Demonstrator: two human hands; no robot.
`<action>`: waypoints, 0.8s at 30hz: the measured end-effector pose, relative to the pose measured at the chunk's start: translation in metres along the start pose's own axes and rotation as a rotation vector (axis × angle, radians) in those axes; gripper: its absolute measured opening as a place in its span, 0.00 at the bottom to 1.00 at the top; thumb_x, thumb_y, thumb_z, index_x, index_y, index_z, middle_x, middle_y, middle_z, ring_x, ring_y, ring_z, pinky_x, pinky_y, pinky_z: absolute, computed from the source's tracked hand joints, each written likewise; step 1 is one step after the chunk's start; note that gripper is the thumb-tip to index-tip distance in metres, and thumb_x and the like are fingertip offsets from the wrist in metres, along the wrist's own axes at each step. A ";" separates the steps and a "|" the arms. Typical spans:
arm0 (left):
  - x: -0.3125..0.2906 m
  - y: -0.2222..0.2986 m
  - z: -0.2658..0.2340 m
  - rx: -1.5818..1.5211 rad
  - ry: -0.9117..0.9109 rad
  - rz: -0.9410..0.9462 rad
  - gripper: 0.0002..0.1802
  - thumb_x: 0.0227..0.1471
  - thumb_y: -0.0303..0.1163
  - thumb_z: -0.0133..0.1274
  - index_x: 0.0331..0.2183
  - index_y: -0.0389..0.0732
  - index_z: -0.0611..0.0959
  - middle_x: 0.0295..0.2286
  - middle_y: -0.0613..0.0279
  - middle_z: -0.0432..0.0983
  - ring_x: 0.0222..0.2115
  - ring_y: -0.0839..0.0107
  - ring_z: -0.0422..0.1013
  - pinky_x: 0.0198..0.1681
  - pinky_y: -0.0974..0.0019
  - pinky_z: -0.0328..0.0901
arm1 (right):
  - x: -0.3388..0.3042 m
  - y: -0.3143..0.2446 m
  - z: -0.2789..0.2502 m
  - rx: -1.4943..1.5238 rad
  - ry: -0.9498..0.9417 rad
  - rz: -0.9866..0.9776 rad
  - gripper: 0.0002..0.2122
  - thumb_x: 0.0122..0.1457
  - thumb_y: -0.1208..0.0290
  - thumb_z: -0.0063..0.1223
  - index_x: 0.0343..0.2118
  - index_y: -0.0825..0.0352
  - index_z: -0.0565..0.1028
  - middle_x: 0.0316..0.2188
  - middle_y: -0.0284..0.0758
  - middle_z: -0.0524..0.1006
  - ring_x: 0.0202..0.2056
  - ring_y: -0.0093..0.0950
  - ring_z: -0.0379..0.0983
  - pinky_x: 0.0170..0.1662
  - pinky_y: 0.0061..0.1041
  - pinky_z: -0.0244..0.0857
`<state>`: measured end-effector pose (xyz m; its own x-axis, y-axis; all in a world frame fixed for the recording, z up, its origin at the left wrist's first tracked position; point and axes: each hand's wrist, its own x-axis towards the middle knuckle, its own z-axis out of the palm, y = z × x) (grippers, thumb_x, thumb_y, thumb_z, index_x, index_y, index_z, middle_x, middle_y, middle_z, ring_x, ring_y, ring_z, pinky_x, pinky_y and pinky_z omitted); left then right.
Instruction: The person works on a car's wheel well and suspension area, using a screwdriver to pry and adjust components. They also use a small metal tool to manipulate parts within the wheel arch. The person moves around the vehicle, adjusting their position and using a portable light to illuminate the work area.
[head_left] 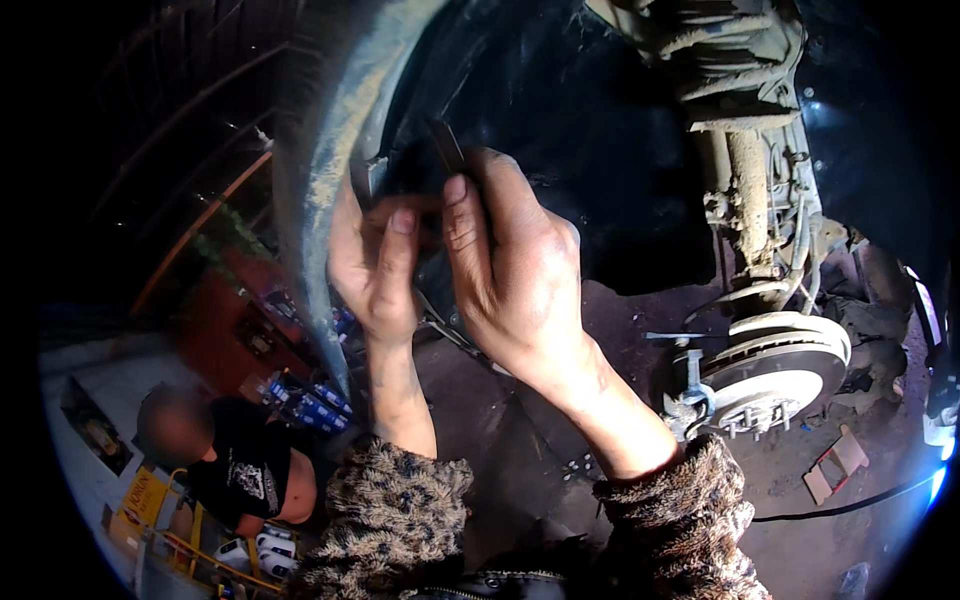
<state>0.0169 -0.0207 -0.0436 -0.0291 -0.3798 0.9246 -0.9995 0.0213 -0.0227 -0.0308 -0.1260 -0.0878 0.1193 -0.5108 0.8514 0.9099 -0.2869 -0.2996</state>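
Note:
Both my hands are raised inside a car's wheel arch, close to the curved, dirt-streaked fender edge (322, 190). Between the thumb and fingers of my right hand (525, 265) is a thin, dark flat strip (447, 146), its free end pointing up and left. My left hand (380, 265) is beside the fender edge, thumb up and fingers curled into shadow; what they grip, if anything, is hidden. Just above it a small grey tab (376, 176) shows at the edge. Behind my hands spreads the dark wheel-arch liner (610, 170).
To the right hang a muddy suspension strut (748, 190) and a bare brake disc (770, 375) with wheel studs. A torn red-and-white box (836, 465) and a black cable (840, 514) lie on the floor. At lower left a person (245, 465) stands near shelves of blue bottles (305, 400).

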 end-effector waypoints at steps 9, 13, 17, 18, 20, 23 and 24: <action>0.001 0.003 0.008 0.000 0.025 -0.001 0.30 0.59 0.30 0.39 0.60 0.32 0.51 0.60 0.48 0.48 0.58 0.59 0.53 0.60 0.59 0.51 | 0.002 0.003 0.006 -0.034 0.081 -0.116 0.08 0.60 0.78 0.45 0.42 0.71 0.68 0.24 0.44 0.74 0.24 0.39 0.76 0.26 0.26 0.67; 0.003 0.006 0.004 0.041 0.023 0.007 0.30 0.59 0.30 0.39 0.60 0.32 0.52 0.59 0.48 0.49 0.59 0.58 0.52 0.60 0.59 0.50 | 0.002 -0.001 0.015 -0.073 0.092 -0.093 0.10 0.59 0.79 0.46 0.43 0.70 0.68 0.25 0.45 0.75 0.25 0.40 0.76 0.26 0.28 0.67; 0.004 -0.001 0.005 0.036 0.023 0.040 0.31 0.59 0.30 0.39 0.60 0.32 0.51 0.59 0.48 0.49 0.59 0.59 0.51 0.61 0.59 0.49 | 0.002 0.001 0.016 -0.171 0.113 -0.151 0.11 0.57 0.79 0.47 0.43 0.71 0.68 0.23 0.43 0.75 0.22 0.39 0.75 0.23 0.29 0.68; 0.003 -0.002 0.005 0.037 0.021 0.045 0.31 0.59 0.30 0.39 0.60 0.32 0.51 0.59 0.49 0.49 0.59 0.60 0.52 0.61 0.60 0.49 | 0.002 0.002 0.018 -0.203 0.123 -0.173 0.11 0.57 0.79 0.48 0.43 0.71 0.68 0.23 0.42 0.75 0.21 0.39 0.75 0.22 0.29 0.67; 0.001 -0.002 0.005 0.005 0.031 0.028 0.31 0.59 0.29 0.39 0.60 0.32 0.51 0.58 0.48 0.52 0.55 0.62 0.57 0.59 0.62 0.53 | 0.002 0.002 0.021 -0.268 0.156 -0.208 0.12 0.56 0.80 0.48 0.44 0.71 0.68 0.21 0.41 0.75 0.20 0.37 0.75 0.20 0.28 0.67; 0.003 0.001 0.007 -0.113 0.047 -0.020 0.30 0.58 0.25 0.41 0.59 0.31 0.53 0.53 0.45 0.59 0.46 0.64 0.67 0.50 0.66 0.63 | 0.004 0.002 0.023 -0.347 0.186 -0.241 0.13 0.55 0.80 0.49 0.44 0.72 0.68 0.20 0.40 0.75 0.19 0.36 0.75 0.19 0.27 0.67; 0.003 0.002 0.008 -0.136 0.051 -0.034 0.29 0.57 0.24 0.41 0.59 0.31 0.53 0.51 0.45 0.61 0.44 0.64 0.70 0.48 0.67 0.65 | 0.004 0.002 0.023 -0.368 0.196 -0.248 0.13 0.55 0.80 0.49 0.44 0.72 0.68 0.20 0.40 0.75 0.19 0.36 0.75 0.19 0.27 0.66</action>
<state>0.0144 -0.0295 -0.0436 0.0088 -0.3352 0.9421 -0.9891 0.1356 0.0575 -0.0199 -0.1097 -0.0753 -0.1924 -0.5238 0.8298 0.6961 -0.6689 -0.2608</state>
